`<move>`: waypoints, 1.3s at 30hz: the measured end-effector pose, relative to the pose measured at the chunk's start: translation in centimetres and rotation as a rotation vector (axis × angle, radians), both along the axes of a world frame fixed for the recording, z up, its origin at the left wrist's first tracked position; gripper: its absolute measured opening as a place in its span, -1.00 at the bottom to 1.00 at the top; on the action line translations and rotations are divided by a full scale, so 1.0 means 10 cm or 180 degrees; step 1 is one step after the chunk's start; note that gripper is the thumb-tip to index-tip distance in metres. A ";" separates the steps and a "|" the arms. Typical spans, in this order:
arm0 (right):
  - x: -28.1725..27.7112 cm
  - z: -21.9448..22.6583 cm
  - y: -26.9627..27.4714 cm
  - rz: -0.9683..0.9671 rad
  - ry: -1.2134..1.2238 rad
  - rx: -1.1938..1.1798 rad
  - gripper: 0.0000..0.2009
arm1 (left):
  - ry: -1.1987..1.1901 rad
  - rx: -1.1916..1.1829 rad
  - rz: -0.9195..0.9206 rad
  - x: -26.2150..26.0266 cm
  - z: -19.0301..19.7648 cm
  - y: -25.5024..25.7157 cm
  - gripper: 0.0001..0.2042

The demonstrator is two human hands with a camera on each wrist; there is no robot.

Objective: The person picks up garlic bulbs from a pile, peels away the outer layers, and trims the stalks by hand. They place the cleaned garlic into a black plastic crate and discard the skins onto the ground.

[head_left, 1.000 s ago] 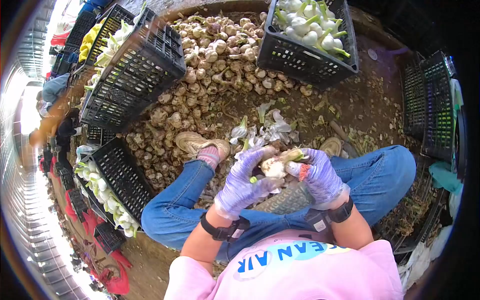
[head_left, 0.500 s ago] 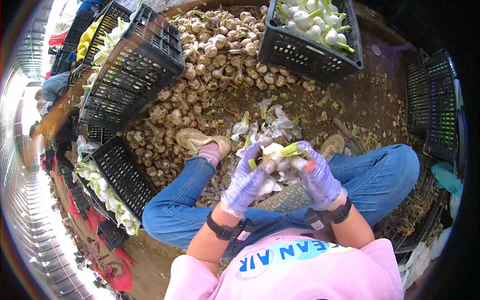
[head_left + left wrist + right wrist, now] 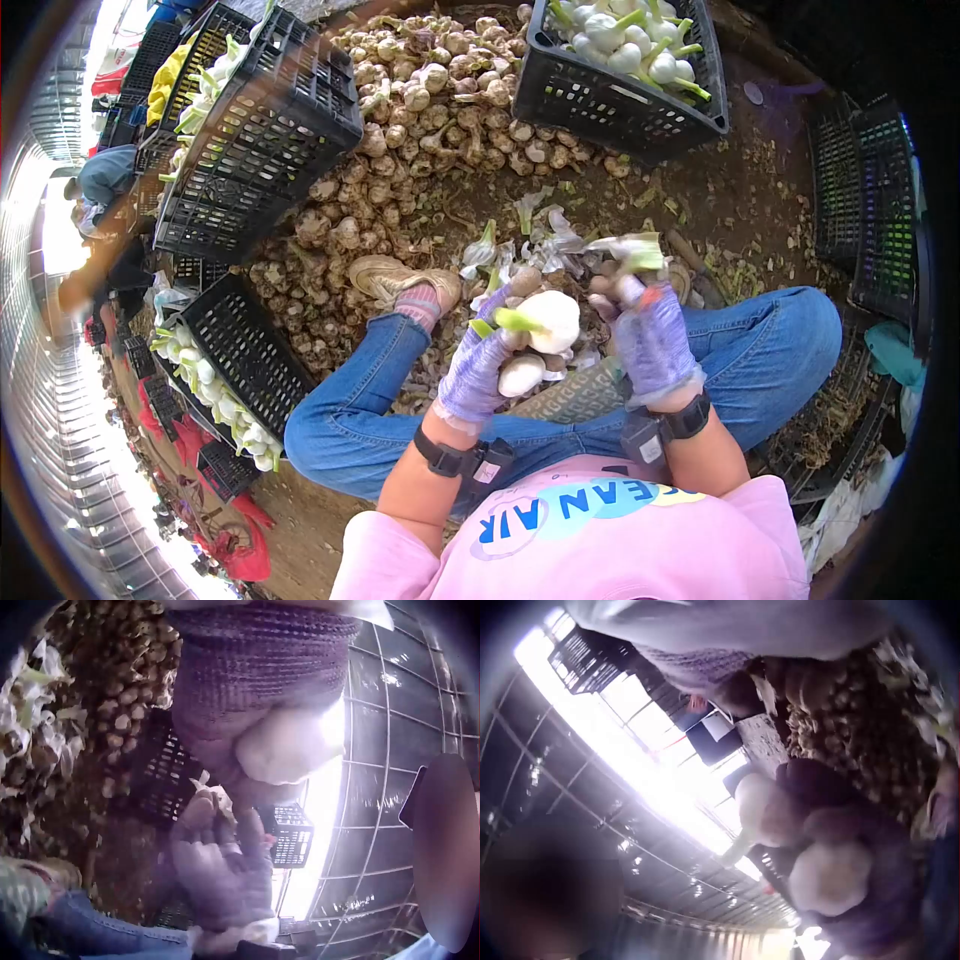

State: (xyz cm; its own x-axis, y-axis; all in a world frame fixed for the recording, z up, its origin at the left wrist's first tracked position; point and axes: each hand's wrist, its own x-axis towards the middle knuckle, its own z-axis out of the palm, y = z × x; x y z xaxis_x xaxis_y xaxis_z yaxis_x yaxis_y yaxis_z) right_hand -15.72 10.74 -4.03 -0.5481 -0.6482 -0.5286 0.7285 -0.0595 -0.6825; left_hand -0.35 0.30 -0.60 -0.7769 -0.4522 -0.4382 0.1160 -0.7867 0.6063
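My left hand [image 3: 478, 365], in a purple knit glove under a clear one, grips two white garlic bulbs. The upper garlic bulb [image 3: 558, 322] has a short green stem; the lower garlic bulb [image 3: 521, 376] sits against the palm. Both also show in the right wrist view, the stemmed one [image 3: 767, 810] beyond the other [image 3: 831, 877]. A little to the right, my gloved right hand [image 3: 655, 345] pinches a strip of garlic skin [image 3: 632, 250], blurred, with pale green on it. In the left wrist view that garlic skin [image 3: 215, 796] is at the right fingertips.
Peeled skins [image 3: 545, 245] lie on the ground ahead of the hands. Beyond is a heap of unpeeled garlic [image 3: 440, 110]. Black crates of white garlic stand at the back right [image 3: 620, 110], back left [image 3: 255, 140] and left [image 3: 245, 350]. Another person [image 3: 108, 175] is at far left.
My hands have moved apart. The upper bulb, brownish and held between both hands earlier, now shows white in the left hand, and its skin has come away with the right hand.
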 end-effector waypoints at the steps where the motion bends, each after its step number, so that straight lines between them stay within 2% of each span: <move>1: 0.00 -0.01 0.01 -0.0005 0.0001 0.0000 -0.73 | -0.0027 -0.0188 -0.0156 -0.02 0.02 -0.02 -0.36; 3: 0.05 0.04 0.05 0.0612 0.0256 -0.0476 -0.59 | -0.0105 -0.0418 -0.0230 -0.04 0.00 -0.04 -0.38; 4: 0.07 0.07 0.06 0.0918 0.0387 -0.0715 -0.51 | -0.0410 -0.0615 -0.0226 -0.03 -0.02 -0.06 -0.40; 6: 0.12 0.10 0.05 0.0944 0.0556 -0.0624 -0.50 | -0.1037 -0.1125 -0.0043 -0.02 -0.10 -0.10 -0.43; 7: 0.14 0.12 0.03 0.0980 0.0725 -0.0543 -0.50 | -0.1039 -0.1135 -0.0035 -0.01 -0.09 -0.08 -0.43; 9: 0.17 0.16 0.00 0.0952 0.0602 -0.0623 -0.52 | -0.0428 -0.0657 0.0194 -0.01 -0.01 0.00 -0.50; 11: 0.23 0.11 0.02 0.1007 0.0799 -0.0480 -0.52 | -0.0468 -0.0678 0.0010 0.00 0.10 0.03 -0.46; 13: 0.19 0.20 0.02 0.1149 0.0991 -0.0532 -0.49 | -0.0790 -0.1414 -0.0003 0.02 0.06 0.05 -0.40; 15: 0.13 0.23 0.04 0.1387 0.0547 -0.0245 -0.48 | -0.0780 -0.1440 -0.0110 0.03 0.04 0.02 -0.40; 17: 0.15 0.19 0.06 0.1265 0.0536 -0.0418 -0.52 | -0.0604 -0.1335 -0.0077 -0.02 0.08 0.04 -0.37; 19: 0.17 0.28 0.03 0.1266 0.0549 -0.0364 -0.44 | -0.0744 -0.1236 -0.0242 0.02 0.04 0.05 -0.40; 20: 0.20 0.29 0.02 0.1160 0.0550 -0.0398 -0.55 | -0.0810 -0.1325 -0.0192 0.03 0.02 0.06 -0.39; 22: 0.20 0.28 0.02 0.1023 0.0679 -0.0403 -0.61 | -0.0877 -0.1415 -0.0141 0.01 0.05 0.05 -0.38; 23: 0.20 0.28 0.01 0.0886 0.0806 -0.0404 -0.67 | -0.0677 -0.1006 -0.0247 0.00 0.11 0.00 -0.37; 24: 0.16 0.33 0.01 0.0771 0.0145 -0.0394 -0.72 | -0.0481 -0.0594 -0.0349 0.01 0.15 -0.03 -0.36; 25: 0.11 0.32 0.01 0.0774 0.0143 -0.0396 -0.72 | -0.0483 -0.0595 -0.0346 0.06 0.12 -0.05 -0.36; 27: 0.00 0.29 0.04 0.1113 -0.0073 0.0073 -0.76 | -0.0063 -0.0225 -0.0679 0.12 0.03 -0.09 -0.39; 28: -0.01 0.31 0.04 0.1216 0.0329 0.0097 -0.77 | -0.0041 0.0018 -0.0492 0.10 0.08 -0.07 -0.40; 29: 0.01 0.29 0.05 0.1213 0.0326 0.0098 -0.77 | -0.0043 0.0019 -0.0496 0.09 0.06 -0.05 -0.40; 31: 0.10 0.18 0.08 0.0970 0.0385 -0.0073 -0.77 | -0.0554 -0.0060 -0.0268 0.07 0.03 -0.02 -0.27; 32: 0.12 0.12 0.09 0.1089 0.1026 -0.0124 -0.76 | -0.0494 -0.0424 -0.0344 0.02 0.02 -0.03 -0.21; 33: 0.12 0.16 0.07 0.1100 0.1017 -0.0123 -0.76 | -0.0502 -0.0418 -0.0334 0.01 0.04 -0.03 -0.21; 35: 0.08 0.27 -0.01 0.0789 0.0217 -0.0059 -0.73 | -0.0672 -0.0479 -0.0323 -0.02 0.12 -0.01 -0.19; 37: 0.00 0.15 -0.04 0.0644 0.0351 -0.0159 -0.67 | -0.0544 -0.0542 -0.0344 -0.01 0.09 -0.04 -0.22; 39: -0.04 0.19 -0.05 0.0641 0.0241 -0.0152 -0.67 | -0.0295 -0.0765 -0.0057 0.00 0.00 -0.04 -0.29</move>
State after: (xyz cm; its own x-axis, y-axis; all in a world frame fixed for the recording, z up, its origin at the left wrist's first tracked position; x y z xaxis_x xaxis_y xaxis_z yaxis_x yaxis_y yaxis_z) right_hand -16.10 10.29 -2.12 -0.4421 -0.7719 -0.4570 0.6757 0.0485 -0.7356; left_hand -0.33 -0.11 -0.65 -0.7472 -0.5385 -0.3894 0.0386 -0.6202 0.7835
